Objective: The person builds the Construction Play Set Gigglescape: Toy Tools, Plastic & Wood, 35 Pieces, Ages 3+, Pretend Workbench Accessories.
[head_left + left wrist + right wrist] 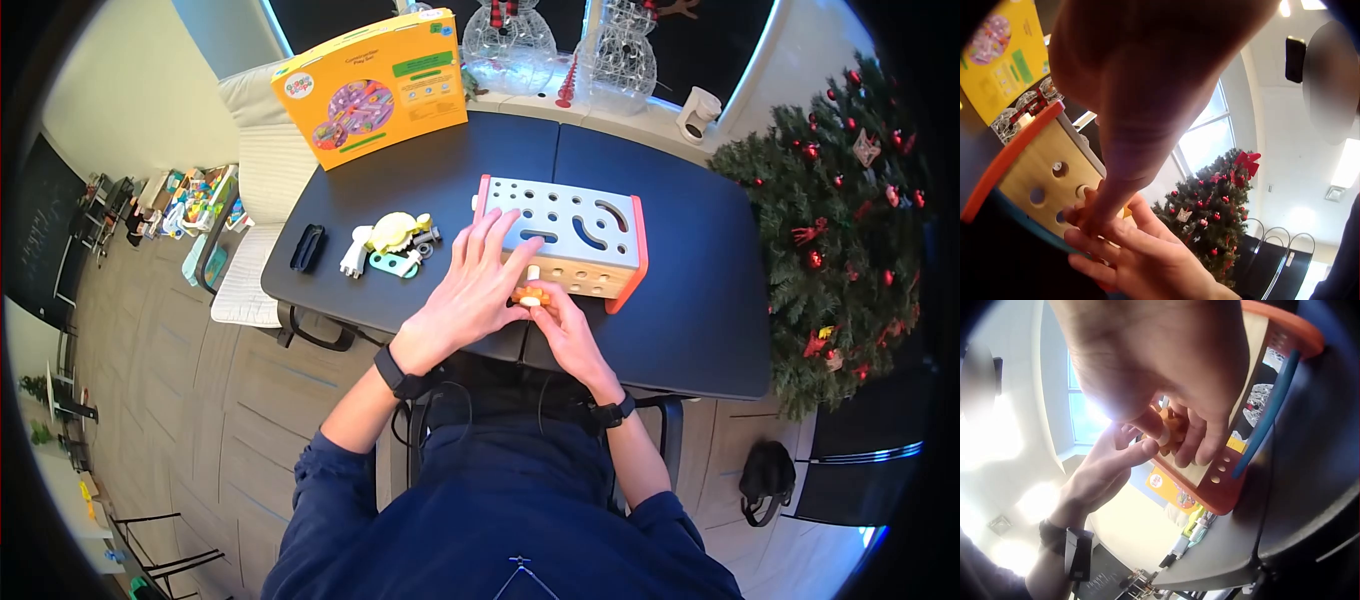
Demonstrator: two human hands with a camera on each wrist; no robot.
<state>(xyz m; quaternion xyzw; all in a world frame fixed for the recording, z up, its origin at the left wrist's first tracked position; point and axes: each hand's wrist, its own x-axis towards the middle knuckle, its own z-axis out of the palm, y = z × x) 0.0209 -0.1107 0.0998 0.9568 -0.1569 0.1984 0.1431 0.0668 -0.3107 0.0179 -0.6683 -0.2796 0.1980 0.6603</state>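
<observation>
An orange toy gear [541, 296] with a pale centre is held against the wooden front of a toy workbench [572, 272], which has a grey holed top and red end panels. My right hand [568, 335] pinches this gear with thumb and fingers; its grip shows closer in the right wrist view around the gear [1172, 430]. My left hand [465, 290] spreads over the front left of the workbench, fingers rather straight, its thumb tip right at the gear. Just above the gear a pale peg [533, 271] sticks out from the front.
Loose toy pieces [395, 235], yellow, teal, white and grey, lie left of the workbench beside a black tray-like item [309, 248]. A yellow toy box [380, 90] stands at the table's back left. A decorated Christmas tree [820, 230] stands by the right edge.
</observation>
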